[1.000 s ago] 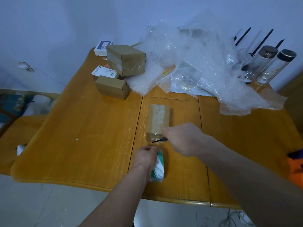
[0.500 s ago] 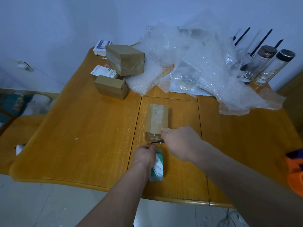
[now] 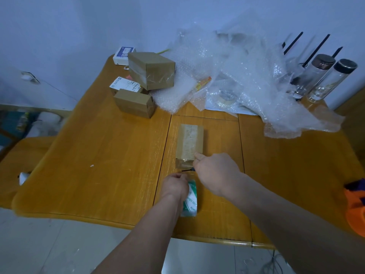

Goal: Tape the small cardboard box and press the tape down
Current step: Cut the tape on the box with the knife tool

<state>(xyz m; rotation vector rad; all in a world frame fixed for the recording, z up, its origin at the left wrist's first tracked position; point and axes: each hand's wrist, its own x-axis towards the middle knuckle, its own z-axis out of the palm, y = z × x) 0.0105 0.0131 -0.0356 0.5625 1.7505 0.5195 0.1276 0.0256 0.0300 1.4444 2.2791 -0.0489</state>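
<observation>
A small brown cardboard box lies flat in the middle of the wooden table, with clear tape running along its top and down its near end. My left hand grips a roll of clear tape with a green-and-white core just in front of the box. My right hand is closed around a small dark-bladed cutter, whose tip points left at the tape strip between the roll and the box. A finger of that hand touches the box's near right corner.
Two taped brown boxes and two small labelled cartons sit at the back left. A heap of bubble wrap covers the back right, beside two glass bottles. An orange object lies at the right edge.
My right hand has shifted slightly forward toward the box, its finger now on the box's near corner. The left hand and the tape roll have stayed almost still.
</observation>
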